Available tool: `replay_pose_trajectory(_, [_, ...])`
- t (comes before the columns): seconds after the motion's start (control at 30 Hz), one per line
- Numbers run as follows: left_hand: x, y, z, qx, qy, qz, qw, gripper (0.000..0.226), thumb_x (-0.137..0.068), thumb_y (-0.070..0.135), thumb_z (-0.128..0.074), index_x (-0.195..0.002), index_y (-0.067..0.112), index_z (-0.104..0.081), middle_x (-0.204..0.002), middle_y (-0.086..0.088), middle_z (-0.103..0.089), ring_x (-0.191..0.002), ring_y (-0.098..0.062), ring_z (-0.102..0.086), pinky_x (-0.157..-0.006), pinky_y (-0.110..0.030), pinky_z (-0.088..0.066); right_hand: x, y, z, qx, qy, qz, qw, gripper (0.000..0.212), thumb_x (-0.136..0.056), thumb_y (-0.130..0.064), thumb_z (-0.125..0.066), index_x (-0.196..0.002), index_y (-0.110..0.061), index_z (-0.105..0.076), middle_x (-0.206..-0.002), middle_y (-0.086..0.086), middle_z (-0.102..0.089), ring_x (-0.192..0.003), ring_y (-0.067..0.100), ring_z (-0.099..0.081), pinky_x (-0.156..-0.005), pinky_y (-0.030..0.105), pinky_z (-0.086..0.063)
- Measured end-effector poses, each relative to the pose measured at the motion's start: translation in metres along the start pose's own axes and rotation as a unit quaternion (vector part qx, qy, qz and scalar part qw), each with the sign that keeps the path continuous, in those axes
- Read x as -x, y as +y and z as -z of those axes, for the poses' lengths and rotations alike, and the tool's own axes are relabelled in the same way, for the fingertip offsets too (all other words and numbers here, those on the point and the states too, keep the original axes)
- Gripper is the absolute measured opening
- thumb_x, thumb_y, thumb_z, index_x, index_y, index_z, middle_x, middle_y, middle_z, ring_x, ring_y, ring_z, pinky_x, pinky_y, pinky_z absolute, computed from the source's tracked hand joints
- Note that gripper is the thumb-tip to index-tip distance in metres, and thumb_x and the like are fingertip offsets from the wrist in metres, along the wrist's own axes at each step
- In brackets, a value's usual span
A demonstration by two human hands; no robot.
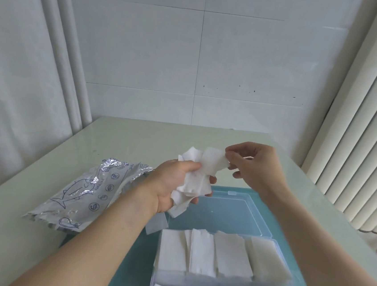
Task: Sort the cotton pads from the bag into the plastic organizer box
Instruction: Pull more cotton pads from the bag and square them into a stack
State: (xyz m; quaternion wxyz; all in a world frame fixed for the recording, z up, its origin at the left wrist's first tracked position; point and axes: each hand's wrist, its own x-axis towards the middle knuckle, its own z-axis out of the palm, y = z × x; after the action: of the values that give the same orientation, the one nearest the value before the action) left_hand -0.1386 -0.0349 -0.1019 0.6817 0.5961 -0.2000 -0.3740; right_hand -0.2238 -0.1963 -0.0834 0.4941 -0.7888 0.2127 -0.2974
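Your left hand point(169, 182) and right hand point(256, 167) are bare, with no gloves, rings or watch on them. Both of your forearms are uncovered too; no sleeve reaches into view on either side.

Cotton pads, bag and organizer box, seen from your grip

Your left hand point(173, 185) holds a loose white bunch of pads point(196, 178); below it the clear organizer box point(219, 285) shows four filled compartments, and the crumpled silver bag point(89, 190) lies flat to its left.
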Motion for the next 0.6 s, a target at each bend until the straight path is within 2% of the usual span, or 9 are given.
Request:
replay_pose_trajectory(0.07, [0.000,0.000,0.000,0.000,0.021,-0.019,1.000,0.020,-0.101,0.017,-0.049,-0.107,0.006,-0.064,-0.092,-0.016,-0.074,-0.066,-0.031,-0.069,-0.045,-0.025,-0.042,0.001,-0.002,0.001,-0.028,-0.042,-0.046,0.998,0.026,-0.085,-0.036,-0.078,-0.100,-0.016,-0.070,-0.084,0.006,-0.075,-0.066,0.019,-0.072,-0.063,0.037,-0.062])
replay_pose_trajectory(0.13, [0.001,0.001,-0.001,0.002,0.028,-0.035,0.999,0.021,-0.101,0.018,-0.050,-0.111,0.006,-0.064,-0.091,-0.015,-0.075,-0.066,-0.030,-0.070,-0.045,-0.025,-0.044,0.005,-0.007,0.002,-0.064,-0.098,-0.090,0.989,0.052,-0.076,-0.051,-0.080,-0.102,-0.007,-0.069,-0.084,0.009,-0.073,-0.062,0.019,-0.068,-0.057,0.030,-0.056])
replay_pose_trajectory(0.23, [0.001,0.001,-0.003,-0.007,0.039,-0.044,0.998,0.023,-0.100,0.019,-0.053,-0.113,0.005,-0.065,-0.095,-0.018,-0.075,-0.069,-0.033,-0.068,-0.046,-0.026,-0.046,0.010,-0.011,0.002,-0.091,-0.145,-0.094,0.981,0.069,-0.065,-0.060,-0.076,-0.097,0.000,-0.070,-0.083,0.011,-0.073,-0.065,0.019,-0.069,-0.056,0.028,-0.054])
replay_pose_trajectory(0.33, [0.001,0.000,-0.003,-0.021,0.044,-0.047,0.998,0.020,-0.099,0.020,-0.055,-0.107,0.006,-0.066,-0.089,-0.017,-0.074,-0.071,-0.034,-0.068,-0.045,-0.026,-0.046,0.010,-0.011,0.002,-0.094,-0.140,-0.069,0.983,0.061,-0.066,-0.054,-0.080,-0.092,0.001,-0.071,-0.076,0.009,-0.074,-0.066,0.019,-0.070,-0.057,0.027,-0.054])
replay_pose_trajectory(0.47, [0.003,0.002,-0.001,-0.012,0.017,-0.028,0.999,0.026,-0.100,0.024,-0.052,-0.113,0.007,-0.066,-0.102,-0.021,-0.073,-0.083,-0.037,-0.066,-0.047,-0.026,-0.048,0.005,-0.006,0.006,-0.071,-0.092,-0.015,0.993,0.023,-0.081,-0.021,-0.083,-0.087,0.000,-0.074,-0.074,0.013,-0.074,-0.064,0.019,-0.068,-0.057,0.025,-0.054])
replay_pose_trajectory(0.6, [0.004,0.004,0.003,-0.028,0.007,-0.016,0.999,0.026,-0.099,0.027,-0.053,-0.113,0.008,-0.066,-0.100,-0.018,-0.075,-0.081,-0.033,-0.067,-0.049,-0.026,-0.047,-0.001,-0.009,0.022,-0.039,-0.115,-0.013,0.993,0.013,-0.083,-0.014,-0.081,-0.091,-0.005,-0.078,-0.080,0.012,-0.076,-0.070,0.021,-0.068,-0.066,0.029,-0.057])
